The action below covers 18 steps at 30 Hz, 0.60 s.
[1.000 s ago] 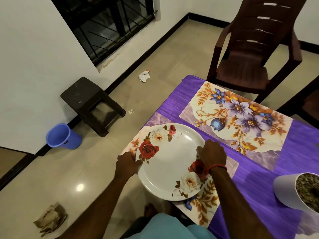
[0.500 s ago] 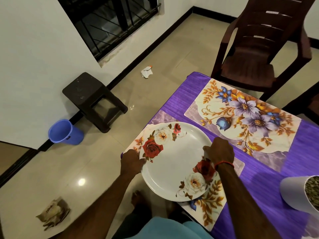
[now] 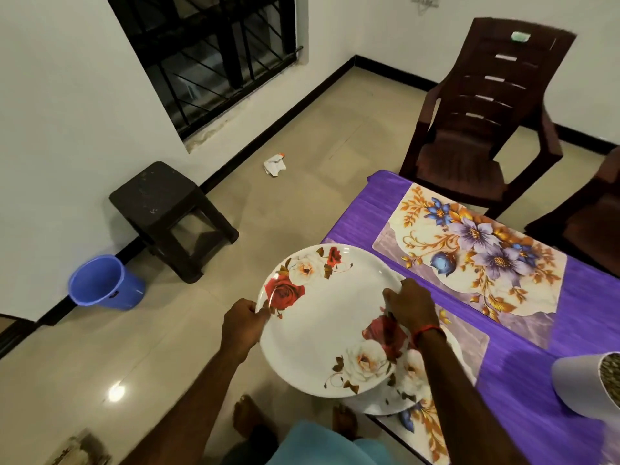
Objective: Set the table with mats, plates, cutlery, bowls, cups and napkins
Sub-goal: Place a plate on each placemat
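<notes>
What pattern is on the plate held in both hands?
White plate with red and cream roses at two edges, shown in the head view.

A table draped in a purple striped cloth (image 3: 523, 380) carries two rectangular floral placemats. The mat with violet and blue flowers (image 3: 476, 253) lies flat toward the far end. The second mat (image 3: 469, 340) sits at the near corner, partly hidden. A white cylindrical container (image 3: 580, 384) stands at the right.

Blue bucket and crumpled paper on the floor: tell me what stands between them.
A dark stool stands between the blue bucket and the crumpled paper, touching neither. The head view shows it.
</notes>
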### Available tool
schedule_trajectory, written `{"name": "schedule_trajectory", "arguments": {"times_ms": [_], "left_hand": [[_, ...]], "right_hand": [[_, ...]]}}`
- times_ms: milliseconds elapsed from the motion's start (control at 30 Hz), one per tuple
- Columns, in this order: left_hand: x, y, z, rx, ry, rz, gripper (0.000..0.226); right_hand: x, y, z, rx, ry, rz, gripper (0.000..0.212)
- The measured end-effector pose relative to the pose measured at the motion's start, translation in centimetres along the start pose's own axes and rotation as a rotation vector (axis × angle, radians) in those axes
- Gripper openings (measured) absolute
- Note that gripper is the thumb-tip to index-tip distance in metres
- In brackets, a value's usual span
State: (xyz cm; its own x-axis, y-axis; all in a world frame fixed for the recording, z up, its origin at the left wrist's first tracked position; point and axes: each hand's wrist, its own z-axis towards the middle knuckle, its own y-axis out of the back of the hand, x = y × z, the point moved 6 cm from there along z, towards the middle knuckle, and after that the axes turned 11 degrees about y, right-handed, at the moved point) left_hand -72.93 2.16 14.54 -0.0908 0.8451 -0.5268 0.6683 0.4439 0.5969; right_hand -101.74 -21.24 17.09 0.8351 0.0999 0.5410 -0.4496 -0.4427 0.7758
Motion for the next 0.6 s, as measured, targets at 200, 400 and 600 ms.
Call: {"name": "schedule_trajectory", "arguments": {"times_ms": [200,400,600], "left_hand": [[1.9,8.4,5.2,-0.08,-0.056,0.072,0.031],[4.6,17.0,9.1,-0.163,-0.091,0.094,0.03],[6.2,22.6,12.2,-0.202,-0.125,0.041,0.031]], "right_hand": [[8.8,-5.5,0.0,-0.002,0.099,0.0,0.021],[17.8,-11.0,-0.6,-0.058,0.243,-0.056,0.022],[23.7,-13.6,-0.3,-0.057,0.243,0.015,0.026]]}}
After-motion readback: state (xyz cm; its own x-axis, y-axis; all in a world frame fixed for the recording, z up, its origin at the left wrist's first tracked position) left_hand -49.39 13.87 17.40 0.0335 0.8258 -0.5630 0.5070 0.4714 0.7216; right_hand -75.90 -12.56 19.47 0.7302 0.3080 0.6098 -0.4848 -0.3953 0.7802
